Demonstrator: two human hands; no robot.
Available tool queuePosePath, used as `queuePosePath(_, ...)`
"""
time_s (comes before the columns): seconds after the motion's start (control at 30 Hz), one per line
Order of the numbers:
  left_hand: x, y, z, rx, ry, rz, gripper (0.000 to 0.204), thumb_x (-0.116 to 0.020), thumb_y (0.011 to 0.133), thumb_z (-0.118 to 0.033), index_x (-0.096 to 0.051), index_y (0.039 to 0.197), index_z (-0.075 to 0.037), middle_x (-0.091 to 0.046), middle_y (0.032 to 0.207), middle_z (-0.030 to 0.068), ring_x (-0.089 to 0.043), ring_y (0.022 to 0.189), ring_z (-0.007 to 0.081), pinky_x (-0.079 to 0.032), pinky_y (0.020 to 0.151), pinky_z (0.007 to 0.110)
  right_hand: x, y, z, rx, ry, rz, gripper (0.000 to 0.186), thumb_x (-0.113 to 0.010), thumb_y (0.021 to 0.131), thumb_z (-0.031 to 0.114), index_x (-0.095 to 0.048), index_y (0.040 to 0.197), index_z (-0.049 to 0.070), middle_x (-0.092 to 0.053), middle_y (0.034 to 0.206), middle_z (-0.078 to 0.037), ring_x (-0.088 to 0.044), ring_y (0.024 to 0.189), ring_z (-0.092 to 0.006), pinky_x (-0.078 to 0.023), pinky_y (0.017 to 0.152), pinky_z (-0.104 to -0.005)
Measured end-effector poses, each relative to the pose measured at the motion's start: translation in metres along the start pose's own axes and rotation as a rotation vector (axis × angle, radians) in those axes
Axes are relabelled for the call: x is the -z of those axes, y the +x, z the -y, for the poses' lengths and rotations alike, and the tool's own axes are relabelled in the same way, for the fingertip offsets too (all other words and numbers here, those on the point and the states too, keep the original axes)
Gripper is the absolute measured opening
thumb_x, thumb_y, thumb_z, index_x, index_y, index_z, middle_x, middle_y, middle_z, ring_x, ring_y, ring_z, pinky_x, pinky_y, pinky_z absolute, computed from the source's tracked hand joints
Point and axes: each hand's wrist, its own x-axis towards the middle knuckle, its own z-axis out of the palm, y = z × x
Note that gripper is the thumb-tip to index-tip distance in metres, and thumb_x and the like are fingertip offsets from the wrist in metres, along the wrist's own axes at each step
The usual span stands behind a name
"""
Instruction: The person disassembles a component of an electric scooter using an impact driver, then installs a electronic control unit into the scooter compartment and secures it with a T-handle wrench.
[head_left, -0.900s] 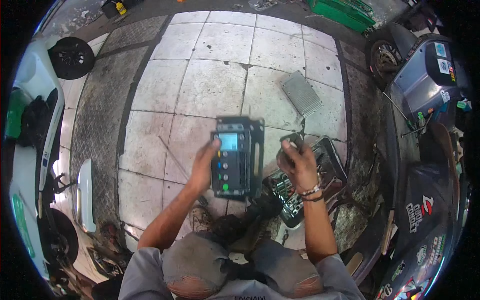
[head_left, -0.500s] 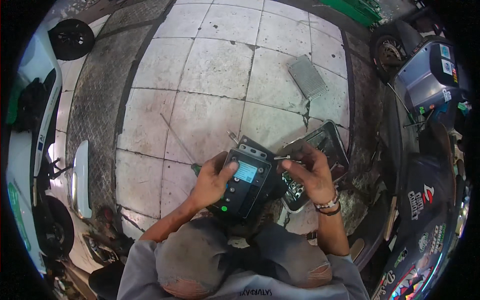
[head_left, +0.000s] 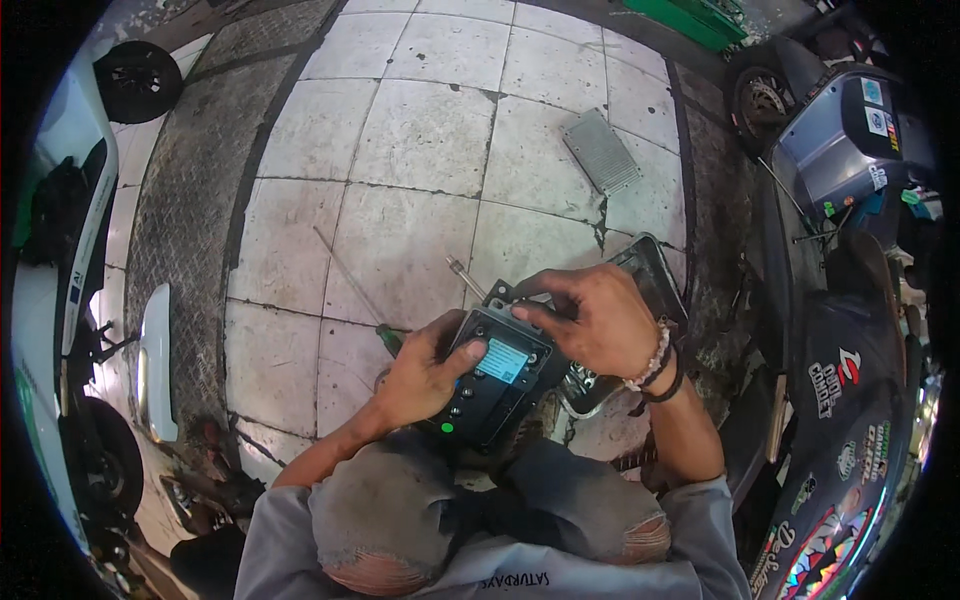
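Note:
My left hand (head_left: 420,375) grips a black rectangular electronic box (head_left: 490,405) with a pale blue label, several round terminals and a green dot, thumb on its face. My right hand (head_left: 590,320) is bent over the box's upper metal bracket, thumb and index finger pinched at it; what lies between them is too small to make out. A steel tool shaft (head_left: 460,268) sticks out above the bracket. Behind my right hand lies a black tray (head_left: 655,265) of metal sockets. A long screwdriver with a green handle (head_left: 388,338) lies on the floor left of the box.
A grey finned metal plate (head_left: 600,150) lies on the white tiled floor ahead. A white scooter (head_left: 70,230) stands at left beside a loose white panel (head_left: 157,360); a dark scooter (head_left: 840,390) stands close at right. A green container (head_left: 690,20) sits at the back.
The box has swung from upright to tilted and come lower, nearer my knees. My right hand, earlier apart over the tray, has moved left onto the box's upper bracket, holding a small part half a second ago.

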Motion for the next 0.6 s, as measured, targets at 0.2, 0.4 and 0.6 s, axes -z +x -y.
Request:
queuePosePath(0.2,-0.001,0.0,0.001,0.004,-0.025,0.018,0.049,-0.062,0.104,-0.034,-0.055,0.132,0.005,-0.07,0.108,0.0212,-0.067,0.1,0.0234,-0.053,0.09,0.038,-0.012,0.003,-0.006,0.125,-0.057,-0.09,0.022,-0.076,0.089,0.028,-0.078,0.103,0.011,-0.072,0.078,-0.014,-0.069,0.07,-0.0331,-0.052,0.064,-0.0414)
queuePosePath(0.4,-0.004,0.001,-0.002,0.052,-0.113,0.044,0.052,-0.062,0.104,-0.032,-0.048,0.138,0.004,-0.069,0.11,0.019,-0.067,0.102,0.0224,-0.053,0.09,0.036,-0.014,0.006,-0.008,0.127,-0.134,-0.084,0.022,-0.074,0.088,0.03,-0.08,0.102,0.015,-0.074,0.084,-0.012,-0.071,0.076,-0.034,-0.054,0.066,-0.0442)
queuePosePath(0.6,0.001,0.006,-0.001,0.069,-0.213,0.136,0.061,-0.075,0.095,-0.025,-0.045,0.141,0.001,-0.069,0.113,0.0158,-0.067,0.102,0.0172,-0.056,0.089,0.034,-0.022,0.003,-0.01,0.172,-0.163,-0.103,0.021,-0.077,0.087,0.026,-0.08,0.102,0.011,-0.075,0.084,-0.01,-0.072,0.072,-0.0314,-0.055,0.065,-0.0397)
